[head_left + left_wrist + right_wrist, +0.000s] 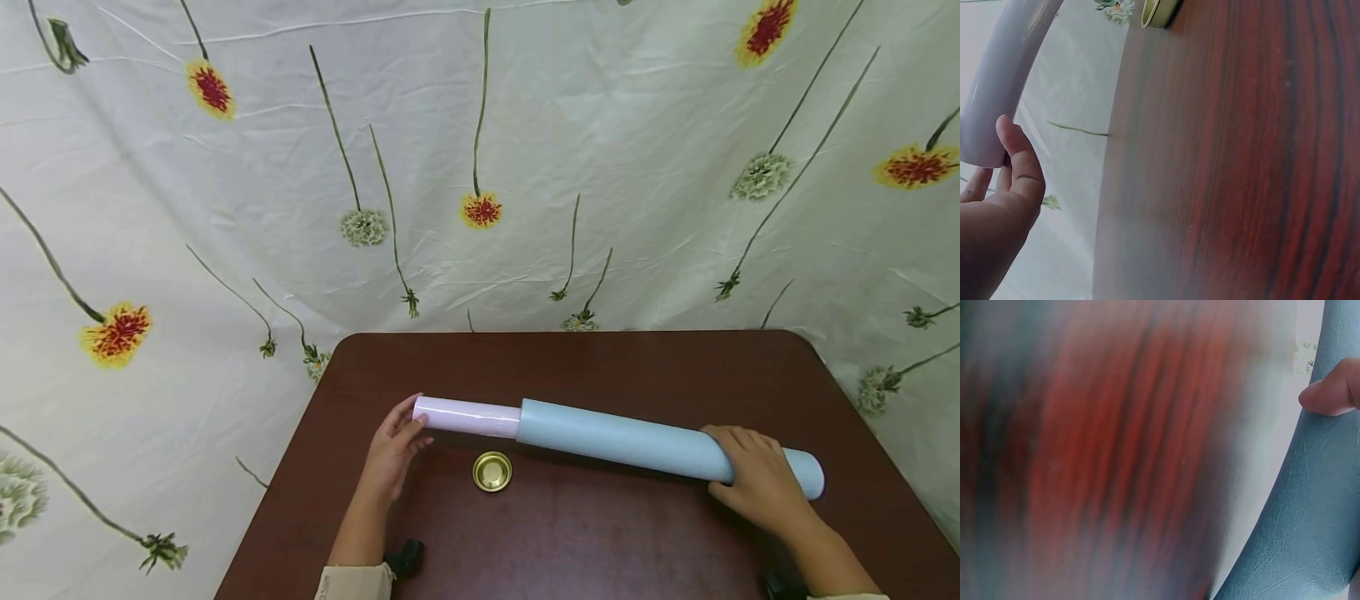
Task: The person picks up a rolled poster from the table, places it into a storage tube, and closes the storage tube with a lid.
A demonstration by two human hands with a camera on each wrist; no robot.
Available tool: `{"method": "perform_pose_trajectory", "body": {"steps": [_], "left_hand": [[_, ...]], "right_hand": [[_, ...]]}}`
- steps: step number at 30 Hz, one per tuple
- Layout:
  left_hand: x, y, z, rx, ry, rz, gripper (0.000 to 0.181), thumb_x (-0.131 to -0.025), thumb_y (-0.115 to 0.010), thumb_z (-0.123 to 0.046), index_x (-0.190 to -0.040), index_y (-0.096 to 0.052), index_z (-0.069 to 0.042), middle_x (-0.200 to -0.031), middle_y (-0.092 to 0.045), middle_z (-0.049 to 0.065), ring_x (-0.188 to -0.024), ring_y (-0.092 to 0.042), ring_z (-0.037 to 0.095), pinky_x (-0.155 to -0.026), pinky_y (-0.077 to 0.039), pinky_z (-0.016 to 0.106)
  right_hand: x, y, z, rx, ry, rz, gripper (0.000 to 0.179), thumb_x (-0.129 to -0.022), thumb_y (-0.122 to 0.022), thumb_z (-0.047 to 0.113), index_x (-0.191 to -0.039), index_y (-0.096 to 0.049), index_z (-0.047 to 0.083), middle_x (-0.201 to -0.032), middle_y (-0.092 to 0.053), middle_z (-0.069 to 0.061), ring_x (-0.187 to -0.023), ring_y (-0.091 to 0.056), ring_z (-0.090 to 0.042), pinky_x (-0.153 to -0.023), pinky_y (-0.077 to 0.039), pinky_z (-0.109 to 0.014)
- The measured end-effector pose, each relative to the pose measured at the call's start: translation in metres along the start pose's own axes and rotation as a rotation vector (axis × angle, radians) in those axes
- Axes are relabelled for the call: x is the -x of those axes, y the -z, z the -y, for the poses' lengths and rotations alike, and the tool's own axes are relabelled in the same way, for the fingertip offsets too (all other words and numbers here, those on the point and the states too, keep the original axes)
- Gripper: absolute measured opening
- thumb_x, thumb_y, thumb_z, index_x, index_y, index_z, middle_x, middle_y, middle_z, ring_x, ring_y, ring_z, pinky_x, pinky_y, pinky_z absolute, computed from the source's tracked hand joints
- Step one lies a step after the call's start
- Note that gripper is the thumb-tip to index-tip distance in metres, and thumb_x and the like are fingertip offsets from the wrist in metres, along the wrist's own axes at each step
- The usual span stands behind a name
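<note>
A long light-blue tube with a leather-like grain slants across the table in the head view. From its left end sticks out a glossy lilac cylinder, narrower than the tube; how far it reaches inside is hidden. My left hand holds the cylinder's free end, the thumb on the near side and the fingers behind. Near the other end, my right hand grips the blue tube from above, its thumb on the grained surface. Below the lilac cylinder, a small round gold cap lies apart from both hands.
The dark reddish-brown table has rounded far corners. Behind it and at the sides hangs a white cloth printed with flowers. A small black object shows at my left wrist.
</note>
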State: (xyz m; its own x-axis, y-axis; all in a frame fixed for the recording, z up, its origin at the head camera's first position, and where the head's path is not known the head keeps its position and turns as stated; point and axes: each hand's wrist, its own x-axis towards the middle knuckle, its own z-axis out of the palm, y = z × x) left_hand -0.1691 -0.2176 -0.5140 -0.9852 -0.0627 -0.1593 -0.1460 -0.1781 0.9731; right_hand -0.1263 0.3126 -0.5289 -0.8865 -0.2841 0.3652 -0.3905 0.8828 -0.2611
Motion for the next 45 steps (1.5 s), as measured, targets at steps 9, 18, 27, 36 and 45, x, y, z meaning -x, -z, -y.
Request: {"method": "perform_pose_trajectory", "body": {"steps": [9,18,27,36,45], "left_hand": [[0.0,-0.003,0.002,0.001,-0.004,0.01,0.051,-0.1,-0.061,-0.011,-0.148,-0.046,-0.008,-0.118,-0.061,-0.007,-0.102,-0.059,0.011,-0.083,-0.055,0.026],[0.0,-0.009,0.006,0.019,-0.015,0.03,0.056,-0.098,-0.061,-0.008,-0.15,-0.041,-0.003,-0.115,-0.064,-0.008,-0.099,-0.06,0.011,-0.081,-0.055,0.027],[0.001,-0.013,0.009,0.008,-0.021,0.042,0.055,-0.098,-0.062,-0.006,-0.149,-0.041,0.0,-0.115,-0.064,-0.005,-0.098,-0.061,0.012,-0.082,-0.055,0.028],[0.002,-0.016,0.009,0.009,-0.015,0.062,0.055,-0.097,-0.063,-0.005,-0.148,-0.043,0.0,-0.121,-0.062,0.0,-0.101,-0.061,0.013,-0.083,-0.056,0.027],[0.002,-0.022,0.012,0.009,-0.006,0.084,0.054,-0.097,-0.064,-0.006,-0.147,-0.046,0.0,-0.127,-0.062,0.004,-0.104,-0.063,0.014,-0.086,-0.056,0.029]], "right_hand": [[-0.002,0.0,0.003,0.002,0.003,0.003,0.077,-0.06,-0.089,0.015,-0.131,-0.058,0.009,-0.121,-0.066,-0.014,-0.111,-0.059,-0.04,-0.086,-0.039,-0.058],[-0.002,-0.001,0.007,-0.004,0.0,0.016,0.077,-0.061,-0.088,0.015,-0.131,-0.058,0.008,-0.121,-0.066,-0.014,-0.112,-0.059,-0.039,-0.086,-0.039,-0.058],[-0.003,-0.006,0.007,0.005,0.012,0.002,0.077,-0.059,-0.088,0.015,-0.13,-0.058,0.009,-0.12,-0.067,-0.013,-0.112,-0.059,-0.038,-0.087,-0.04,-0.057],[-0.004,-0.007,0.009,0.004,0.026,-0.007,0.078,-0.058,-0.089,0.016,-0.13,-0.059,0.008,-0.119,-0.067,-0.012,-0.111,-0.059,-0.038,-0.087,-0.04,-0.057],[-0.004,-0.008,0.011,0.001,0.034,-0.014,0.078,-0.058,-0.088,0.015,-0.13,-0.059,0.009,-0.119,-0.067,-0.012,-0.111,-0.059,-0.038,-0.088,-0.04,-0.058]]}}
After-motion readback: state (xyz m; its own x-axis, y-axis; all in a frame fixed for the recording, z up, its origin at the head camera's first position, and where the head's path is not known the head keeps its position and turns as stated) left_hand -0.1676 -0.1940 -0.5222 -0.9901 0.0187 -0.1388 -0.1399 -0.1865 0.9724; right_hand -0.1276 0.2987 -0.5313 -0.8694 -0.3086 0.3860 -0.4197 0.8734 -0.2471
